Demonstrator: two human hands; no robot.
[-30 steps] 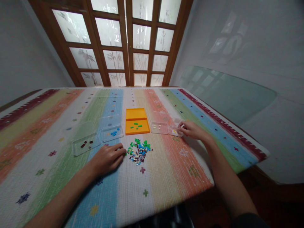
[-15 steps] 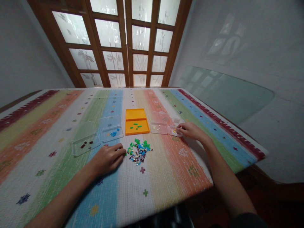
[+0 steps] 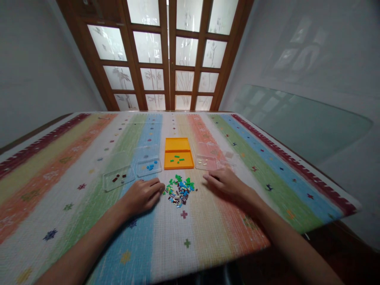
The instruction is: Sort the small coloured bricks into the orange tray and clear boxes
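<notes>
A mixed pile of small toy bricks (image 3: 181, 194), green, blue, brown and pale, lies on the striped cloth. My left hand (image 3: 147, 194) rests at the pile's left edge, its fingers curled together; a green brick shows by the fingertips, and whatever is between them is hidden. To the right of the pile, my right hand (image 3: 224, 182) hovers low with fingers stretched toward the bricks, nothing visible in them. Beyond the pile stands an open orange case (image 3: 179, 168) with several green bricks. Behind my right hand, a small clear box (image 3: 228, 163) is partly covered.
Left of the orange case are a clear box (image 3: 147, 174) with blue bricks and another clear box (image 3: 103, 183) with brown ones. A clear box (image 3: 206, 168) with pale bricks sits to its right. The table's front edge runs below my forearms.
My right hand has left the small clear box with yellow bricks and come back toward the pile. My left hand stays beside the pile. The camera view has shifted slightly.
</notes>
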